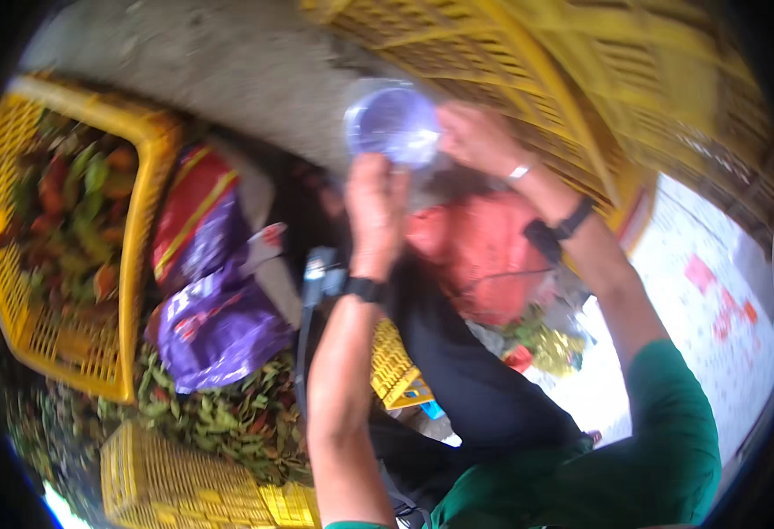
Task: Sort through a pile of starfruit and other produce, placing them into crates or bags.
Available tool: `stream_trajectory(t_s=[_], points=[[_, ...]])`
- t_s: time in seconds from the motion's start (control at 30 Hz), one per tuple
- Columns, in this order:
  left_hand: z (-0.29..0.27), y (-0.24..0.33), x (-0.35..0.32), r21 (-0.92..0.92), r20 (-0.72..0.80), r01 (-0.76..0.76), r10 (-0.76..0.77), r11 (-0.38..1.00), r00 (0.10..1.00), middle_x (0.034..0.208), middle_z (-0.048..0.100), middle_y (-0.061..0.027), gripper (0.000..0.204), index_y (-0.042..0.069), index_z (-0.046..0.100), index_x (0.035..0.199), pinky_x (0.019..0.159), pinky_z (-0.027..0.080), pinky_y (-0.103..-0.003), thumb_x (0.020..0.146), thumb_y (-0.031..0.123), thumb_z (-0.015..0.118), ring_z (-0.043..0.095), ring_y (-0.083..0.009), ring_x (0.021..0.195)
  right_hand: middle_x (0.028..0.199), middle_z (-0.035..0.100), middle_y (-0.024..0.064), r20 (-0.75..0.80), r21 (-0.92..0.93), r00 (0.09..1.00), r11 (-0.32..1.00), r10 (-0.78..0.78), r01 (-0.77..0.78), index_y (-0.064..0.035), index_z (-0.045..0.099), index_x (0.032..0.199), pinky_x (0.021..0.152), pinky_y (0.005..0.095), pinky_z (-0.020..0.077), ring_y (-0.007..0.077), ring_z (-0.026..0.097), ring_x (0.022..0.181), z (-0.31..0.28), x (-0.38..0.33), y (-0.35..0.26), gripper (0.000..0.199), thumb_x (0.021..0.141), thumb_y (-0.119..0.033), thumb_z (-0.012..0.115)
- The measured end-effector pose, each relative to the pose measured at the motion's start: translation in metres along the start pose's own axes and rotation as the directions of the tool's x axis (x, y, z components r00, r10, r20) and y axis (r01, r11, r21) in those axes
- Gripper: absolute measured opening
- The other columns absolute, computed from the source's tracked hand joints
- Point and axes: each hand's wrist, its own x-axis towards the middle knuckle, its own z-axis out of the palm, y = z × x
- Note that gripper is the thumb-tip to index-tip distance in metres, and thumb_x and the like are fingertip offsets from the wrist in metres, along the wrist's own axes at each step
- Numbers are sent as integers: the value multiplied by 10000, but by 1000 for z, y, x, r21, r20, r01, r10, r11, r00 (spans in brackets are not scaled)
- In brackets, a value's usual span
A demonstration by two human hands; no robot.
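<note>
Both hands are at a round, shiny, translucent purple-white thing (394, 125), blurred by motion; I cannot tell whether it is a roll of tape or a plastic bowl. My left hand (375, 207) grips its lower edge, fingers pointing away from me. At its right edge my right hand (482, 139) is closed, its fingertips partly hidden and smeared. Below the hands, a red plastic bag (484, 256) lies by my dark-trousered leg (457, 370).
At the left, a yellow crate (131, 264) holds leaves and orange-red fruit. Purple bags (219, 335) lie beside it, above loose leaves (246, 432). Another yellow crate (184, 480) lies below. Large yellow crates (528, 97) stand close on the right, near a white speckled surface (695, 264).
</note>
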Motion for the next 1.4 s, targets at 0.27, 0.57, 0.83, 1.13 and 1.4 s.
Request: stream_trajectory(t_s=[0.27, 0.57, 0.83, 1.13, 1.4], points=[[-49, -25, 38, 146, -107, 359, -346, 922, 932, 1075, 542, -153, 394, -27, 518, 1138, 808, 459, -333, 953, 320, 537, 541, -198, 938, 736, 532, 116, -151, -7, 988, 999, 42, -43, -55, 478, 856, 578, 404, 446, 332, 553, 675, -26, -16, 13, 150, 744, -35, 576], [9, -36, 37, -106, 217, 527, -497, 843, 840, 1394, 395, -232, 661, -24, 261, 1432, 1049, 340, -371, 969, 411, 443, 418, -301, 1267, 830, 558, 162, -334, 348, 808, 861, 485, -372, -32, 525, 991, 732, 423, 474, 364, 575, 818, 8, -74, -2, 136, 869, -90, 538], [-107, 15, -45, -308, 294, 706, -642, 638, 708, 1085, 602, -57, 448, 86, 519, 1277, 788, 492, -315, 955, 399, 522, 591, -173, 953, 1270, 481, 180, 171, -289, 960, 943, 221, -166, -80, 591, 1129, 1031, 533, 295, 329, 479, 1182, 73, -206, -56, 368, 827, -290, 590], [-199, 68, -152, -364, 236, 685, -649, 631, 724, 1016, 629, -40, 342, 66, 543, 1228, 797, 488, -288, 985, 303, 508, 613, -143, 890, 942, 664, 118, 546, -176, 751, 927, 371, -330, -123, 699, 926, 802, 438, 496, 303, 630, 901, 27, -256, -15, 225, 827, -131, 497], [-243, 123, -209, -104, 69, 722, -719, 684, 691, 998, 622, -40, 350, 58, 563, 1191, 775, 467, -275, 977, 330, 510, 594, -137, 885, 1140, 613, 188, 275, -297, 753, 798, 598, -525, -109, 624, 1105, 871, 469, 472, 372, 575, 1067, 19, -234, -10, 292, 896, -201, 442]])
